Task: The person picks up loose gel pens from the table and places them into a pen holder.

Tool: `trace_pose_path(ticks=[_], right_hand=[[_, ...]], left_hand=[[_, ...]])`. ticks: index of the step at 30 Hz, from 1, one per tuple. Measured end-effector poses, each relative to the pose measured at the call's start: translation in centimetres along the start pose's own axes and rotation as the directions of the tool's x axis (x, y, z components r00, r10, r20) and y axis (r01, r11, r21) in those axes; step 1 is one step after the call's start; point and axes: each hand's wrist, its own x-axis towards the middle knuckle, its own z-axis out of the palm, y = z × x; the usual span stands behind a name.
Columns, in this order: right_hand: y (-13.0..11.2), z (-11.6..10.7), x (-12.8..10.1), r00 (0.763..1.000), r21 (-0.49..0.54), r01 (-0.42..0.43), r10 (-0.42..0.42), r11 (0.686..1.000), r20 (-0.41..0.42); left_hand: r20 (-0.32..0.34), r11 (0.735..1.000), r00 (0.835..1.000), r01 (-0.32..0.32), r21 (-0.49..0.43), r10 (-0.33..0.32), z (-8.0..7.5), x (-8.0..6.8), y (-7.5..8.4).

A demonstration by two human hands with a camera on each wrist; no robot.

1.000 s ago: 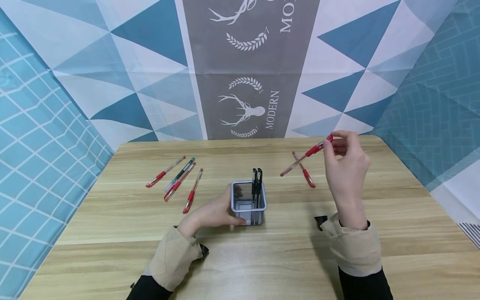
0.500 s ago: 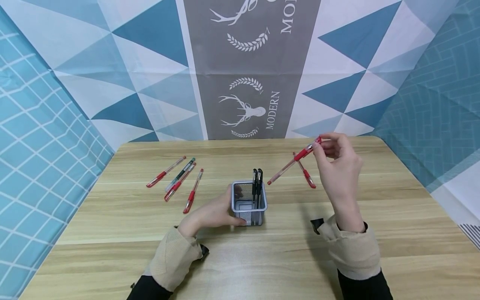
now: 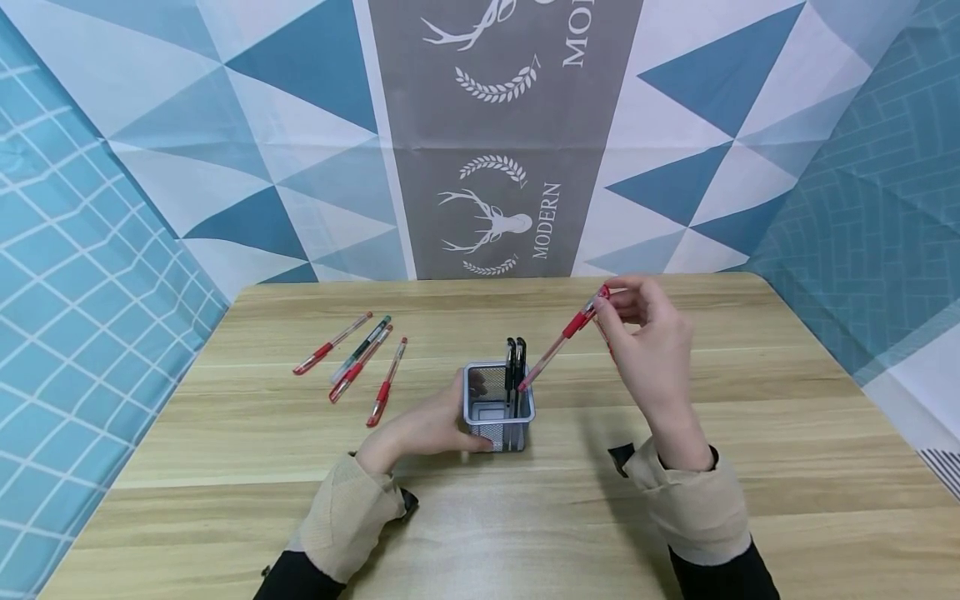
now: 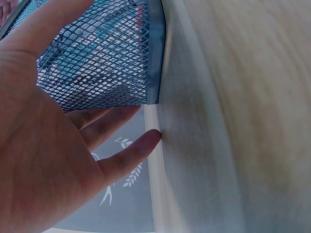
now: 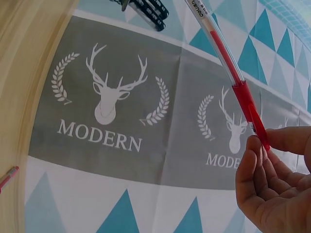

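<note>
A silver mesh pen holder (image 3: 498, 433) stands upright on the table, two black pens (image 3: 514, 367) leaning in its right side. My left hand (image 3: 423, 427) holds it from the left, thumb across the front. In the left wrist view, the fingers of the left hand (image 4: 53, 141) lie along the mesh wall (image 4: 107, 58). Between thumb and fingertips, my right hand (image 3: 654, 354) pinches a red gel pen (image 3: 557, 343) at its clip end. This pen slants down left, its lower tip overlapping the holder's right rim; whether it is inside I cannot tell.
Left of the holder lie a red pen (image 3: 332, 343), a dark pen with a green end (image 3: 362, 348) and two more red pens, one of them nearest the holder (image 3: 387, 383). Another red pen lies mostly hidden behind my right hand. A patterned backdrop (image 3: 495, 125) stands behind the table.
My right hand has moved left and slightly down, bringing the red gel pen's lower tip from open table to the holder's right rim. The left hand and holder have stayed put.
</note>
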Motion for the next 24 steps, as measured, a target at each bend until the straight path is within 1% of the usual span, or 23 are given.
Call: trace_pose_path(ticks=[4,7,10,16,19,24], right_hand=[[-0.2,0.6,-0.2,0.997,-0.014,0.012,-0.011,1.0,0.071],[-0.4,1.1,-0.3,0.99,-0.03,0.026,-0.022,0.999,0.141],[-0.7,1.5,-0.5,0.982,-0.04,0.029,-0.02,0.999,0.19],[-1.3,2.2,-1.0,0.967,-0.036,0.048,-0.037,0.998,0.254],[-1.6,2.7,-1.2,0.96,-0.025,0.074,-0.065,0.997,0.273],[-1.9,3.4,-1.6,0.946,-0.037,0.117,-0.1,0.992,0.309]], left_hand=[[0.005,1.0,1.0,0.006,-0.013,-0.006,0.0,0.0,0.0],[0.007,1.0,1.0,0.008,-0.019,-0.007,0.0,0.0,0.0],[0.008,1.0,1.0,0.011,-0.013,-0.011,0.0,0.0,0.0],[0.009,1.0,1.0,0.024,-0.007,-0.023,0.1,0.1,0.0],[0.009,1.0,1.0,0.019,-0.014,-0.018,0.0,0.1,0.0],[0.009,1.0,1.0,0.016,-0.017,-0.015,0.0,0.2,-0.1]])
